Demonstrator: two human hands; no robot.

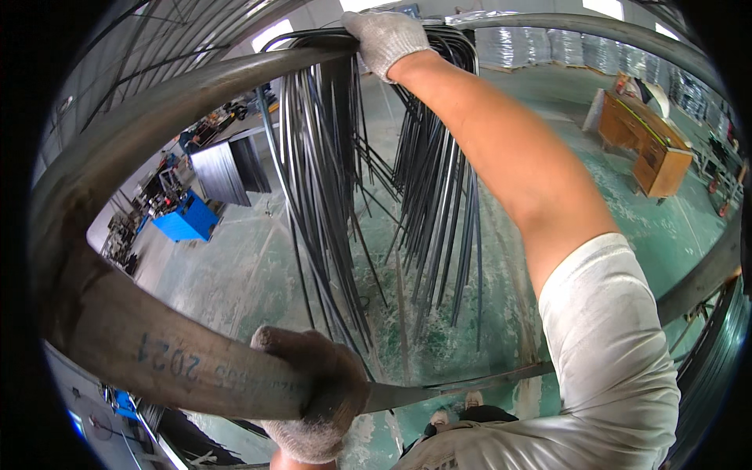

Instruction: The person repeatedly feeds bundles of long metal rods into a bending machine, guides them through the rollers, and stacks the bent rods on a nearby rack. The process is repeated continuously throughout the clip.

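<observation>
Clock positions are taken from the centre of the view. The long black rods [321,149] hang in two clusters below the upper rail [211,82], their bends at 12 o'clock and their free ends reaching past centre toward 6 o'clock. The gloved right hand [388,41] is on top at 12 o'clock, between the clusters; its far side is hidden, so whether its fingers are closed cannot be told. The gloved left hand [321,392] is wrapped around the lower bar [211,372] at 7 o'clock, well apart from the rod bends. The step in hand is judged to be steadying or arranging the rods at the rail. The next move calls for a firm left-hand brace and controlled right-hand contact, since loose rods could tangle.
</observation>
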